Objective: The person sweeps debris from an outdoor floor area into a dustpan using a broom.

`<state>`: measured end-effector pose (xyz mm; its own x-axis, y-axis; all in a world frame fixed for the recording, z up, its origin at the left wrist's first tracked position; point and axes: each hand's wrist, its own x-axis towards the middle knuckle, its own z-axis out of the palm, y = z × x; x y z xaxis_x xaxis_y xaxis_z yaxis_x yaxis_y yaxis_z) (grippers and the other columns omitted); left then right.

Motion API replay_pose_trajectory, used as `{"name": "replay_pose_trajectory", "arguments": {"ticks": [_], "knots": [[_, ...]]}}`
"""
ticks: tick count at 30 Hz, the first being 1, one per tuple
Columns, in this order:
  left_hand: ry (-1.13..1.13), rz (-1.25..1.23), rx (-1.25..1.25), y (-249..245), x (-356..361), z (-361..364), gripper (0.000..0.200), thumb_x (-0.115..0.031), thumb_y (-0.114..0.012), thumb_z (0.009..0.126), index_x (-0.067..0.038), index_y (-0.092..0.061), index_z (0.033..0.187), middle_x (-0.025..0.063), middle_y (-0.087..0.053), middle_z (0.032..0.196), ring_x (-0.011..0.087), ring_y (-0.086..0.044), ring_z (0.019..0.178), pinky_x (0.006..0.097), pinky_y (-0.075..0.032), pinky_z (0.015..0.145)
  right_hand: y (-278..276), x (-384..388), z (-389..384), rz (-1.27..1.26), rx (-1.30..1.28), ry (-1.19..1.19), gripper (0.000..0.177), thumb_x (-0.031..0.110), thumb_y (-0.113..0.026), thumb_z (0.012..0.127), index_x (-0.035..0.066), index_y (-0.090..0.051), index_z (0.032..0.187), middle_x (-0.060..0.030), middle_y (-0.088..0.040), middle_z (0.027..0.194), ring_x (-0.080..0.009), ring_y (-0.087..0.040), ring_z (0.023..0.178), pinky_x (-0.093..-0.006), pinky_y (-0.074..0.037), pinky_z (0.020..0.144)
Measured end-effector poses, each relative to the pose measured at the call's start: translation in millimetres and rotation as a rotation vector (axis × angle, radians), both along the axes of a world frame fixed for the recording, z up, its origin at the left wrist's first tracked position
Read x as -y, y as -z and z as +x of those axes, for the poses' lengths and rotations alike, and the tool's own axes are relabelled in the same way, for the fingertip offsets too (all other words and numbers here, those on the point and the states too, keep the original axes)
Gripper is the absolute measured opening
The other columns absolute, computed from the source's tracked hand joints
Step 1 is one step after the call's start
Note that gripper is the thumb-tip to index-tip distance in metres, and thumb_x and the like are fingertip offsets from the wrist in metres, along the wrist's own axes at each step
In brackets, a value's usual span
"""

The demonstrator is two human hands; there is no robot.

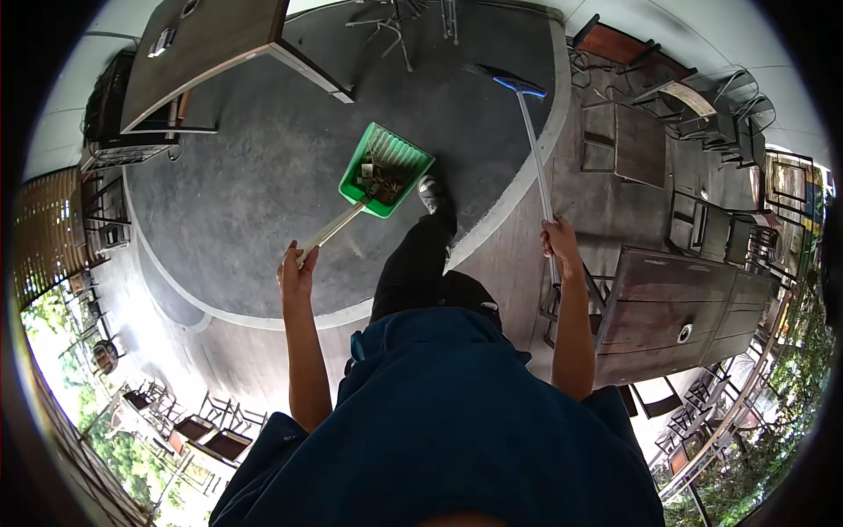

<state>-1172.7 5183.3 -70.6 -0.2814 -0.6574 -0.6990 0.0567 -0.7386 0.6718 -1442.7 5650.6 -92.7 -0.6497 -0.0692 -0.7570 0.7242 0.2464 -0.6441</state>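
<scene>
My left hand (297, 268) is closed around the pale handle of a green dustpan (356, 165). The pan's ribbed tray faces up, with a heap of brown debris (379, 182) and a few light scraps in it. On the other side, my right hand (560, 243) grips the grey pole of a broom (532, 132). Its blue head with dark bristles points away from me, near the curved pale edge of the dark floor. My shoe (428, 193) is beside the dustpan's right side.
A dark wooden table (202, 57) stands at the upper left, its leg reaching toward the floor's middle. To the right are another wooden table (659, 303) and a smaller table (639, 145) with chairs. Metal stand legs (397, 35) rest at the top. A pale curved strip (500, 215) borders the dark floor.
</scene>
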Motion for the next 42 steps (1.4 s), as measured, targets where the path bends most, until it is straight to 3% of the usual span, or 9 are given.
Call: {"name": "replay_pose_trajectory", "arguments": {"ticks": [6,14,23,25,29,32,34,39,42], "knots": [[0.053,-0.037,0.059,13,-13,-82,0.039,0.001,-0.055,0.076,0.012,-0.044,0.113,0.0144,-0.042,0.119,0.0336,-0.055,0.096,0.039,-0.057,0.08,-26,12,-84,0.039,-0.015,0.011,0.049,0.013,-0.054,0.086,-0.001,-0.036,0.129,-0.003,-0.048,0.059,-0.0098,-0.043,0.042,-0.0261,-0.033,0.035],[0.051,-0.024,0.088,-12,-23,-190,0.043,0.001,-0.053,0.075,0.011,-0.042,0.116,0.0197,-0.043,0.116,0.0342,-0.057,0.095,0.0375,-0.057,0.08,-23,21,-211,0.116,-0.095,-0.088,0.041,0.012,-0.053,0.086,-0.002,-0.044,0.123,-0.0036,-0.048,0.057,-0.0111,-0.045,0.043,-0.0278,-0.035,0.036],[-0.068,-0.073,0.094,-48,-109,-232,0.046,-0.002,-0.05,0.078,0.012,-0.037,0.12,0.0217,-0.046,0.111,0.0372,-0.059,0.094,0.0371,-0.055,0.083,70,47,-406,0.055,-0.071,-0.203,0.034,0.013,-0.052,0.087,-0.003,-0.047,0.117,-0.0039,-0.047,0.055,-0.0121,-0.044,0.041,-0.0286,-0.034,0.035],[-0.106,-0.083,0.108,-54,-133,-245,0.047,-0.002,-0.049,0.078,0.012,-0.037,0.121,0.0219,-0.046,0.111,0.0374,-0.058,0.094,0.0373,-0.055,0.083,77,61,-444,0.051,-0.101,-0.221,0.013,0.016,-0.05,0.089,0.003,-0.049,0.088,-0.0031,-0.045,0.055,-0.0115,-0.042,0.04,-0.0269,-0.033,0.035],[-0.213,-0.006,0.106,-58,-173,-269,0.048,0.0,-0.048,0.078,0.011,-0.035,0.123,0.0247,-0.045,0.113,0.0391,-0.057,0.099,0.0384,-0.054,0.086,95,85,-510,0.013,-0.065,-0.208,0.013,0.017,-0.05,0.09,0.004,-0.049,0.087,-0.0031,-0.045,0.054,-0.0116,-0.041,0.039,-0.0267,-0.033,0.035],[-0.285,0.008,0.121,-66,-194,-285,0.047,0.001,-0.046,0.078,0.01,-0.034,0.123,0.0272,-0.043,0.114,0.0411,-0.055,0.102,0.04,-0.053,0.088,115,98,-544,0.041,-0.053,-0.229,0.012,0.016,-0.05,0.09,0.004,-0.05,0.088,-0.003,-0.044,0.054,-0.0114,-0.041,0.039,-0.0266,-0.032,0.035],[-0.3,0.015,0.133,-73,-207,-285,0.047,0.002,-0.046,0.078,0.01,-0.034,0.123,0.0277,-0.043,0.115,0.0416,-0.055,0.102,0.0403,-0.053,0.088,137,104,-560,0.073,-0.11,-0.285,0.029,0.015,-0.049,0.09,-0.001,-0.05,0.114,-0.0043,-0.045,0.054,-0.0141,-0.045,0.04,-0.0287,-0.036,0.035],[-0.305,0.03,0.142,-80,-225,-274,0.049,0.002,-0.046,0.079,0.009,-0.031,0.125,0.0287,-0.043,0.117,0.0428,-0.054,0.103,0.0409,-0.052,0.089,166,107,-575,0.208,-0.037,-0.314,0.029,0.018,-0.051,0.089,0.002,-0.052,0.114,-0.0061,-0.049,0.057,-0.017,-0.047,0.041,-0.0305,-0.039,0.037],[-0.293,0.065,0.126,-78,-229,-265,0.054,0.001,-0.048,0.079,0.008,-0.027,0.128,0.0297,-0.041,0.119,0.043,-0.053,0.105,0.0412,-0.052,0.09,196,85,-561,0.449,-0.191,-0.584,0.038,0.022,-0.052,0.088,0.009,-0.044,0.123,-0.0122,-0.054,0.058,-0.0225,-0.052,0.038,-0.032,-0.038,0.031]]}}
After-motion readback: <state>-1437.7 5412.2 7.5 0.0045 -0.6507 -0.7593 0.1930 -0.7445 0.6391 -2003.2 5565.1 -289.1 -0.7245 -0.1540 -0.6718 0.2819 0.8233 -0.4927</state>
